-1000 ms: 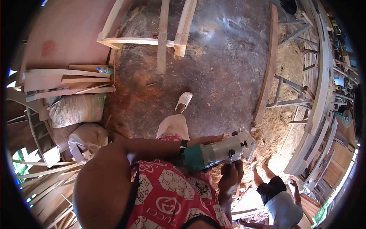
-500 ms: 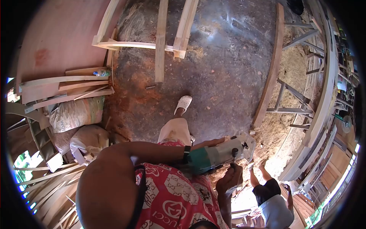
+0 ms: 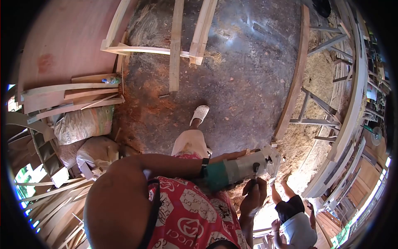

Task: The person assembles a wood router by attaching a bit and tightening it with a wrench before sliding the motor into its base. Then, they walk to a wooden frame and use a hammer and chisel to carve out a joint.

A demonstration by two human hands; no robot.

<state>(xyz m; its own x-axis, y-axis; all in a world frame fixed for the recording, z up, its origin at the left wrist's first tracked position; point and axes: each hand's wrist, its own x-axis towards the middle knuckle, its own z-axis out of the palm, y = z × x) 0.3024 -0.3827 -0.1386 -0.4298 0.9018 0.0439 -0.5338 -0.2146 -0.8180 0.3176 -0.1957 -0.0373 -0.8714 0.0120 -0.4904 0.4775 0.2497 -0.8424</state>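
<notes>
A trim router (image 3: 240, 169) with a green top, silver body and clear base lies level in front of my chest. My left hand (image 3: 230, 156), black band at the wrist, is wrapped around its body from behind. My right hand (image 3: 253, 194) comes up from below, its fingertips pinched at the small black knob (image 3: 255, 167) on the router's side. Under the tool are my red patterned shirt (image 3: 186, 216), light trousers and a white shoe (image 3: 200, 113) on the dark floor.
Another person (image 3: 292, 218) bends at the lower right. A long curved plank (image 3: 295, 74) and sawhorses (image 3: 319, 112) stand on sawdust to the right. A wooden frame (image 3: 174, 43) lies ahead. Sacks (image 3: 83, 122), stacked boards and a bottle (image 3: 111, 79) are on the left.
My right hand has come back up under the router and its fingers have closed on the black knob. The router shifted slightly right. The other person moved a little.
</notes>
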